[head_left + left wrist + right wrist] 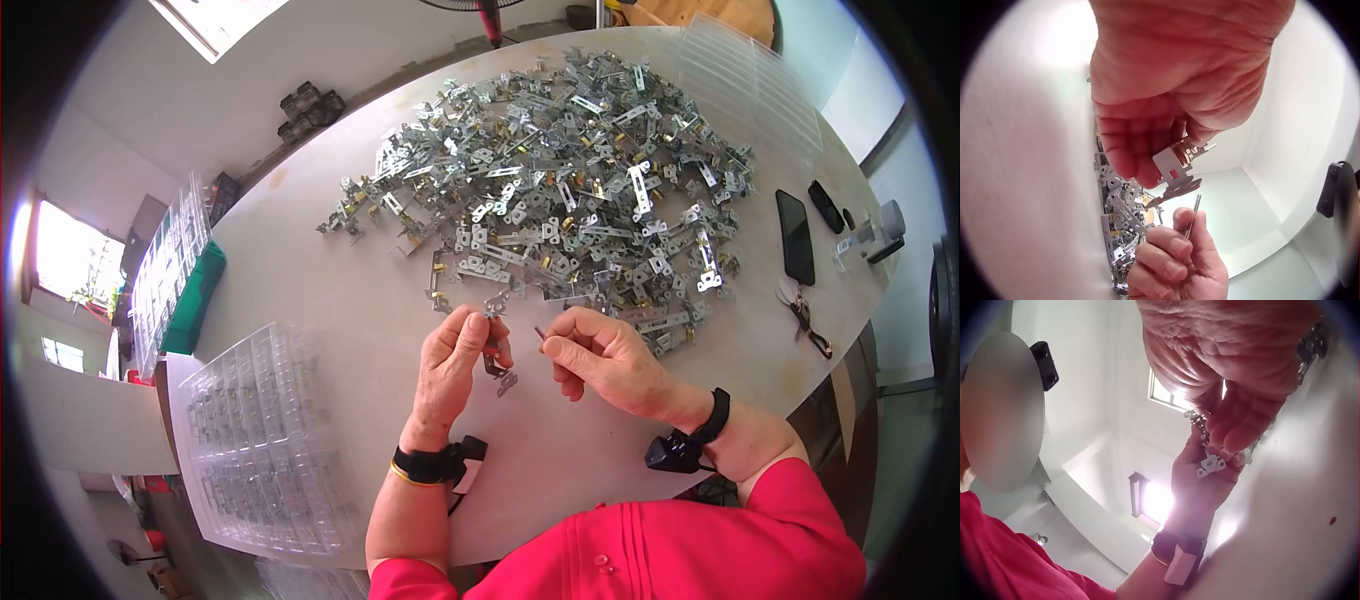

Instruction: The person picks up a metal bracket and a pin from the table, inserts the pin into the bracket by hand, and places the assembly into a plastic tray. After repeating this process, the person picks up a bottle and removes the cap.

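Observation:
The left hand (448, 370) pinches a bent metal bracket (493, 356) between thumb and fingers, above the table in front of the chest. In the left wrist view the bracket (1175, 169) shows a flat plate with a square hole and a brass-coloured part beside it. The right hand (612, 362) pinches a thin metal pin (540, 333); in the left wrist view this pin (1195, 212) points up toward the bracket, a small gap apart. In the right wrist view the right hand (1229, 369) partly hides the bracket (1211, 464).
A large heap of metal brackets (560, 180) covers the table's far middle. Clear compartment boxes (262, 430) lie at the left, near a green box (196, 300). A phone (796, 236), keys (802, 318) and a clear tray (750, 85) are at the right.

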### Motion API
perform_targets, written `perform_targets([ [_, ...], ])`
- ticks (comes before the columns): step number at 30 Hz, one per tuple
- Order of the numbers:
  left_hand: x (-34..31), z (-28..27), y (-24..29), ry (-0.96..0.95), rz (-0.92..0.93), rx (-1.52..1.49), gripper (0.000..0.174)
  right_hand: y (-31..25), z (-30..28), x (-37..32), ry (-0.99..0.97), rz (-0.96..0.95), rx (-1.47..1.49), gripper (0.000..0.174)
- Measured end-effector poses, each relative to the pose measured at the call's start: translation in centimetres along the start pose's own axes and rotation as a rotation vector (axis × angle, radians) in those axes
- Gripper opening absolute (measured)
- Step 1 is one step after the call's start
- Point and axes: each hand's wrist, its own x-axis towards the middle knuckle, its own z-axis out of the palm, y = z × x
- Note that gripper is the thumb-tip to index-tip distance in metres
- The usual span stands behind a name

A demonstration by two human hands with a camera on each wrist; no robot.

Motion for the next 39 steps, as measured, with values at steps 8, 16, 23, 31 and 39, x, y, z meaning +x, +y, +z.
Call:
perform_targets([
  [8, -0.5, 1.4, 1.1, -0.058, -0.059, 0.287, 0.04, -0.7, 0.2, -0.2, -0.023, 0.003, 0.014, 0.019],
  [16, -0.3, 1.4, 0.9, -0.008, 0.021, 0.497, 0.04, -0.4, 0.1, -0.1, 0.003, -0.012, -0.032, 0.02],
  [23, -0.3, 1.4, 0.9, 0.034, 0.097, 0.568, 0.04, -0.6, 0.2, -0.1, 0.028, 0.001, -0.058, 0.019],
  [31, -0.3, 1.3, 1.0, 0.038, 0.121, 0.614, 0.039, -0.3, 0.1, 0.0, 0.02, -0.008, -0.05, 0.016],
  [39, -0.3, 1.1, 0.9, 0.048, 0.137, 0.674, 0.038, -0.4, 0.2, 0.0, 0.04, -0.019, -0.081, 0.015],
])
